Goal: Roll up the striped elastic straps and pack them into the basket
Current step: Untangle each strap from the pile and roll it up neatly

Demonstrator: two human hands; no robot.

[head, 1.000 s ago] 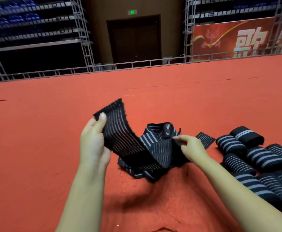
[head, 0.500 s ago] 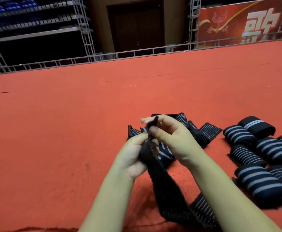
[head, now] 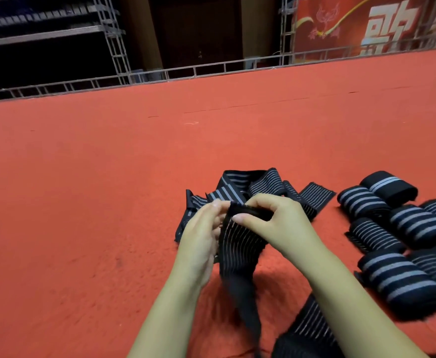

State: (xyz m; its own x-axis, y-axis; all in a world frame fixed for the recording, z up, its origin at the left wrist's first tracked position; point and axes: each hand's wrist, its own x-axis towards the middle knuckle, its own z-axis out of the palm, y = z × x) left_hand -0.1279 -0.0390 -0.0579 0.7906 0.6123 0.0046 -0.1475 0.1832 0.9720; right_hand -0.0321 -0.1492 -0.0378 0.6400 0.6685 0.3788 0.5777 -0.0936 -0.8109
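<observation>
Pinching the strap end, the right hand and left hand start its roll; slack hanging below them could let that first turn spring loose.

Rolled straps lie right of the loose strap heap on the carpet.
</observation>
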